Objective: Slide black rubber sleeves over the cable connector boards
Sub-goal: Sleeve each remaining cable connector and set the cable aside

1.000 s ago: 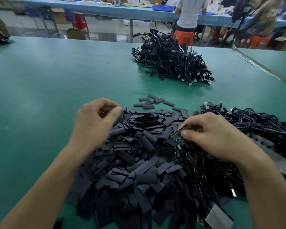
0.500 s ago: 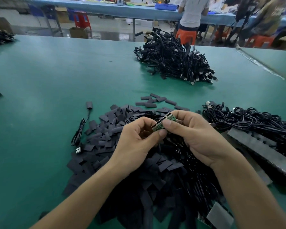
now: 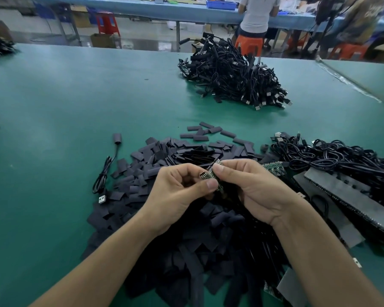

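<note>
The left hand (image 3: 180, 196) and right hand (image 3: 255, 191) both pinch one board (image 3: 210, 173) above the sleeves (image 3: 138, 180), and a sleeve likely needs squeezing open and squaring to its end.

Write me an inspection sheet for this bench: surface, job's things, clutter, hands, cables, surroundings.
Surface: green table, covered with parts near the person.
Job's things: connector board held up between both hands; sleeve pile beneath them; second green board just right of the hands.
Clutter: grey strips on the right, among the cables.
Hands: left hand and right hand both pinch the connector board.
Cables: single cable left of the sleeve pile; cable tangle at right; far cable heap.
Surroundings: blue bench, person at an orange stool, red stool.
</note>
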A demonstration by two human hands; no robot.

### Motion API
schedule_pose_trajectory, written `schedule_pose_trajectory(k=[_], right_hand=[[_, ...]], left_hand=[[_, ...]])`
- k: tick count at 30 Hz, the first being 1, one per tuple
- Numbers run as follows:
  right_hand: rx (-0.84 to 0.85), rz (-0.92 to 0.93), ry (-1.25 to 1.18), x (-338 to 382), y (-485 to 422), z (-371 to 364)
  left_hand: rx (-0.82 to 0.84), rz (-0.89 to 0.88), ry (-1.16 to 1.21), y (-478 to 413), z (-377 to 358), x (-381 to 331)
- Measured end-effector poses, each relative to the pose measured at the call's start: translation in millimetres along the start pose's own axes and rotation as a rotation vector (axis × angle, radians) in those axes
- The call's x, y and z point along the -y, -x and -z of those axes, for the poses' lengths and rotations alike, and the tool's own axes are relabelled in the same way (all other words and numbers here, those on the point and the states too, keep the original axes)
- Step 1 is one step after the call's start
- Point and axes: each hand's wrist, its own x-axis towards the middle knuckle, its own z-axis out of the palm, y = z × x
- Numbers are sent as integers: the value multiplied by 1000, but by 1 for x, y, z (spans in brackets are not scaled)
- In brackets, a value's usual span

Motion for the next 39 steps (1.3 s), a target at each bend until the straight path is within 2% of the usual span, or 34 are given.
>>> schedule_pose_trajectory(k=[4, 6, 9, 12, 14, 16, 18, 19, 21, 23, 26, 28, 29, 32, 35, 39], right_hand=[[11, -25, -2, 1, 0, 0], [-60, -18, 49, 8, 1, 1], [-305, 57, 53, 26, 5, 14], [-542, 247, -150, 48, 16, 39], [-677, 354, -160, 60, 26, 53], [-854, 428, 113, 65, 34, 61], [-1001, 414, 662, 63, 38, 61], [-1013, 352, 942, 59, 37, 59], [-988, 149, 1381, 52, 35, 53], [-909, 29, 1659, 46, 30, 36], [-533, 55, 1762, 31, 21, 11], [-308, 114, 1698, 19, 15, 0], [-258, 116, 1655, 14, 12, -4], [-302, 138, 1646, 2, 4, 1], [-344, 62, 1702, -5, -1, 11], [-396, 74, 1622, -9, -4, 17]], left_hand=[[-10, 3, -23, -1, 1, -1], [-40, -10, -29, -2, 0, -2], [-118, -83, -19, -5, -1, -11], [-136, -179, 99, -7, 0, -32], [-172, -248, 195, -8, -1, -51], [-278, -344, 236, -9, 3, -69], [-391, -462, 234, -9, 12, -86], [-451, -516, 177, -9, 19, -92], [-552, -577, -46, -9, 31, -100], [-573, -535, -246, -10, 36, -99], [-509, -348, -421, -13, 35, -87], [-442, -254, -517, -15, 34, -76], [-403, -228, -548, -16, 34, -71], [-281, -208, -644, -18, 37, -57], [-161, -150, -765, -18, 40, -44], [-22, -18, -769, -14, 36, -23]])
